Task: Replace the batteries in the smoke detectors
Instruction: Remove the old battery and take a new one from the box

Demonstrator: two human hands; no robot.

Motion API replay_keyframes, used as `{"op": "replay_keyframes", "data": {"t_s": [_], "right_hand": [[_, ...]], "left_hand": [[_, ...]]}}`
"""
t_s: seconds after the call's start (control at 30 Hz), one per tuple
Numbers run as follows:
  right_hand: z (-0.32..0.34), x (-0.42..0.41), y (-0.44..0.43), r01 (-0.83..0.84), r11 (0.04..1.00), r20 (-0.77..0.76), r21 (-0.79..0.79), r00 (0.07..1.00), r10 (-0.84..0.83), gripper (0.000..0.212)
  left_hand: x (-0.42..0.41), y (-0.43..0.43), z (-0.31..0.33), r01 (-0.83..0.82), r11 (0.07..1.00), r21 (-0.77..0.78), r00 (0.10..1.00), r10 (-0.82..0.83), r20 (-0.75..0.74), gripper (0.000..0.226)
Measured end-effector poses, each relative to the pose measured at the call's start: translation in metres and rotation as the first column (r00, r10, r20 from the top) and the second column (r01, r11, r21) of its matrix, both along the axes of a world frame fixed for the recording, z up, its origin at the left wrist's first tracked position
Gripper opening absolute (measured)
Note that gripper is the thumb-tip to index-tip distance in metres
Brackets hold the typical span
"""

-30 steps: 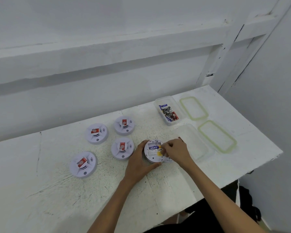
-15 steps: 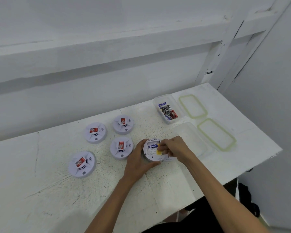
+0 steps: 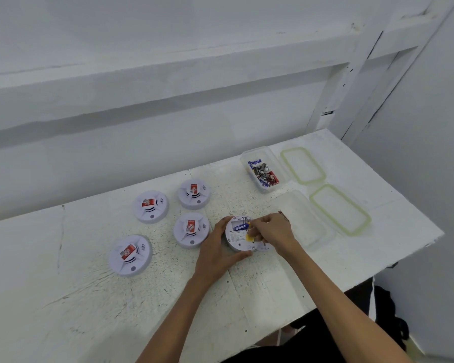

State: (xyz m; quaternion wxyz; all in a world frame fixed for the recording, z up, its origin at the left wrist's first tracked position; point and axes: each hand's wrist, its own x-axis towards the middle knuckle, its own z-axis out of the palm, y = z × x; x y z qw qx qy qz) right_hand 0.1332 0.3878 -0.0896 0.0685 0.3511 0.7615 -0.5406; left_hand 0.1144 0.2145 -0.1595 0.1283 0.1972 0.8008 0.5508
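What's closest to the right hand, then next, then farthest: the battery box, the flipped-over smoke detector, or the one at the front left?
1. Flipped-over smoke detector, touching the right hand.
2. Battery box, farther back.
3. Front-left detector, far left.

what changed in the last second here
Very little: the right hand edged its fingertips slightly left over the upturned detector. The left hand still grips it; the four other detectors and battery box stayed put.
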Motion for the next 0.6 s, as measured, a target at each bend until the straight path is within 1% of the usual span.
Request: {"op": "replay_keyframes", "data": {"t_s": [0.1,0.23,0.33,0.5,0.6], "right_hand": [[0.0008,0.0041,-0.0019,-0.008,1.0,-0.066,0.008,0.998,0.009,0.007],[-0.0004,0.0097,-0.0015,-0.049,0.999,-0.118,0.016,0.992,0.051,0.008],[-0.003,0.0108,-0.0003,-0.072,0.996,-0.132,0.06,0.988,0.08,0.007],[-0.006,0.0084,0.0019,-0.147,0.976,-0.093,0.162,0.982,0.163,0.005],[-0.0076,0.0098,0.0038,-0.154,0.973,-0.098,0.172,0.98,0.172,0.009]], "left_hand": [[0.0004,-0.0008,-0.0016,-0.001,1.0,-0.003,1.0,0.001,0.007,0.092],[0.0005,-0.0023,-0.0011,-0.001,1.0,-0.004,1.0,0.001,0.001,0.092],[0.0006,-0.0015,-0.0001,0.004,1.0,-0.015,1.0,-0.004,-0.006,0.092],[0.0005,-0.0007,-0.0003,-0.004,1.0,-0.029,1.0,0.004,-0.006,0.092],[0.0004,-0.0002,0.0007,0.001,0.999,-0.037,1.0,-0.001,-0.02,0.088]]}}
